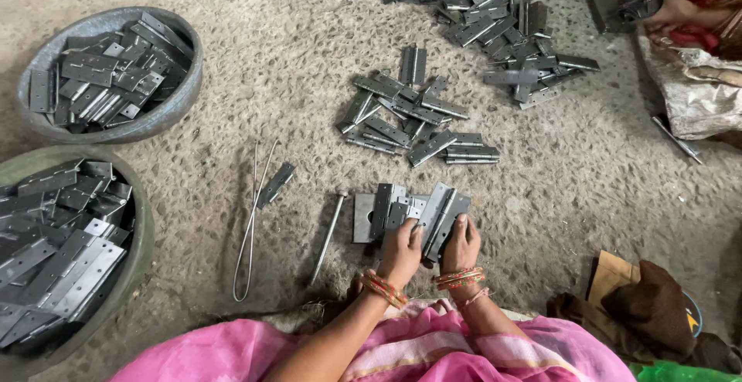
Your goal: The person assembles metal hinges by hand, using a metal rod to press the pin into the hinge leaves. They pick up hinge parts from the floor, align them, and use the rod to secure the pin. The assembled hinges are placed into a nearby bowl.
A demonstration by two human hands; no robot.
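both hands were pinching steel hinges from the little row on the floor right in front, left hand (401, 249) on a flat hinge (396, 213), right hand (461, 244) gripping a tilted hinge (440, 213), looked mid-sorting, next needs lifting one clear

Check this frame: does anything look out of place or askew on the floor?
Nothing looks damaged. One hinge lies alone beside the bent wire loop, apart from the loose piles. Both the left hand and right hand rest on a row of hinges standing unevenly.
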